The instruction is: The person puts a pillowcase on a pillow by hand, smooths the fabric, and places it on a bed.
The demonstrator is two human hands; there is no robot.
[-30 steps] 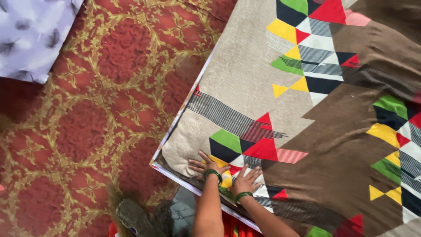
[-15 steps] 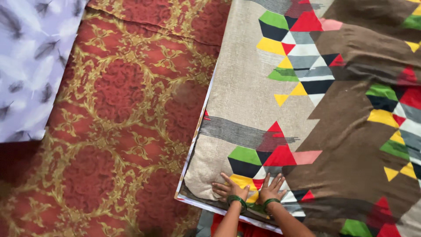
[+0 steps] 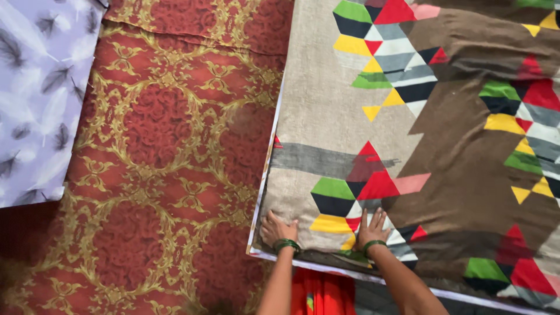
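We press both palms flat, fingers spread, nothing gripped: left hand (image 3: 276, 228) and right hand (image 3: 372, 227) on the patterned blanket's (image 3: 373, 116) near edge, over the red carpet (image 3: 169, 146).

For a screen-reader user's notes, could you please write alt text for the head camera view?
Two bare hands, the left hand and right hand, both with green bangles, press flat on the near edge of a beige and brown cloth with coloured triangles. Beside it lie a red and gold patterned cloth and a pale feather-print cloth.
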